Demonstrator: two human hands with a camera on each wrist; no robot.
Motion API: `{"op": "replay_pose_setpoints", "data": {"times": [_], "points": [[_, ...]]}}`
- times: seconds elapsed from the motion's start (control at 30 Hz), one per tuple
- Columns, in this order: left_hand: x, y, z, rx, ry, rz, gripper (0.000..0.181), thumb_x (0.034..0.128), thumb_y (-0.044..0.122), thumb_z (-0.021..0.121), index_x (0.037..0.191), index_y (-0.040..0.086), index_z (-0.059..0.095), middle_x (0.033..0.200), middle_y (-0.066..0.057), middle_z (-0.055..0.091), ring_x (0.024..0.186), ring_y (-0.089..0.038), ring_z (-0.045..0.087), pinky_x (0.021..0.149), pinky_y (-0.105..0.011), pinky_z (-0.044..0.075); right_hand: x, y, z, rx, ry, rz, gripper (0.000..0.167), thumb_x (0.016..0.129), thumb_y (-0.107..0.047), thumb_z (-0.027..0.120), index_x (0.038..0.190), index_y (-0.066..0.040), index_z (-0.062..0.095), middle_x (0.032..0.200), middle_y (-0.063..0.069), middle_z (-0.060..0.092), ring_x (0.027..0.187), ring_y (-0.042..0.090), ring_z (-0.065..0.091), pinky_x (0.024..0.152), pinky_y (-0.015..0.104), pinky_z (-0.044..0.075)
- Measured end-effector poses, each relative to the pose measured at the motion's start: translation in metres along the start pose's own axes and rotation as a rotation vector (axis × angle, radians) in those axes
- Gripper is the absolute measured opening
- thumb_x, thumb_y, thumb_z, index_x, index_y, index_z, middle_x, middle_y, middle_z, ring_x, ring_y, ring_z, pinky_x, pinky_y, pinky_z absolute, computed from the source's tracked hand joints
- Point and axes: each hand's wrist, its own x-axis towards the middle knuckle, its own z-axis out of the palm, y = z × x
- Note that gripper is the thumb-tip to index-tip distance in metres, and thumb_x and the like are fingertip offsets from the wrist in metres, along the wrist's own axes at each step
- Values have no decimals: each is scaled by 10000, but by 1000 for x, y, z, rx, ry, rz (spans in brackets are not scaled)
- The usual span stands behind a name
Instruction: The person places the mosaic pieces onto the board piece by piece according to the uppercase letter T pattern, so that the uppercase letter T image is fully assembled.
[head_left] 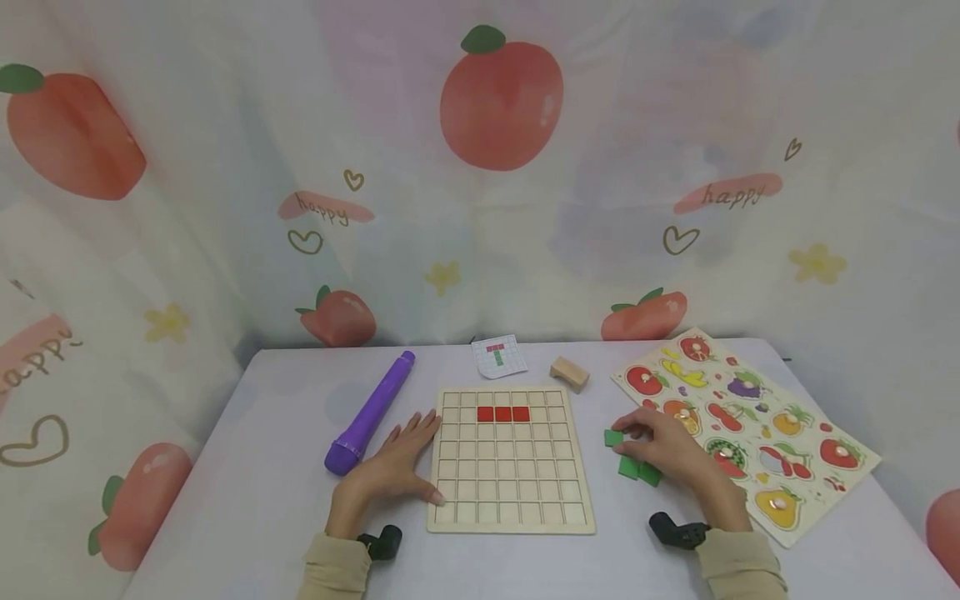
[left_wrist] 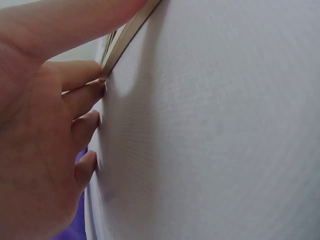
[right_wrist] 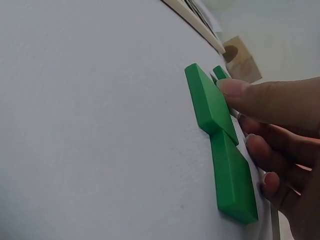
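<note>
A wooden grid board (head_left: pixel 511 518) lies flat on the table, with three red square tiles (head_left: pixel 503 414) side by side in an upper row. My left hand (head_left: pixel 393 462) rests at the board's left edge, fingers spread, thumb near its lower left corner. In the left wrist view, the thumb and fingers of the left hand (left_wrist: pixel 45 115) touch the board's side. Right of the board, my right hand (head_left: pixel 663 446) pinches a green square tile (head_left: pixel 613 437) between thumb and finger. Two more green tiles (right_wrist: pixel 235 180) lie under that hand; its thumb partly hides the pinched one.
A purple microphone-shaped toy (head_left: pixel 371 412) lies left of the board. Behind the board are a pattern card (head_left: pixel 510 360) with a red and green T and a small notched wooden block (head_left: pixel 570 374). A fruit puzzle board (head_left: pixel 813 483) lies at the right, partly beneath the right forearm.
</note>
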Motion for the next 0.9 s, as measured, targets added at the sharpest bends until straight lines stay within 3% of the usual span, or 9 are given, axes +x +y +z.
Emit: {"op": "replay_pose_setpoints", "data": {"times": [0.9], "points": [[1,-3,3,10,8,-7,1225,668,344,958,1633,63,257,1726,-103,178,1612,-321,63,1318,-526,31,6,-26,14,-20,63,-55,247,881,-163,808,1115,-106,754,993,7,692,896,163,559,736,222,496]]}}
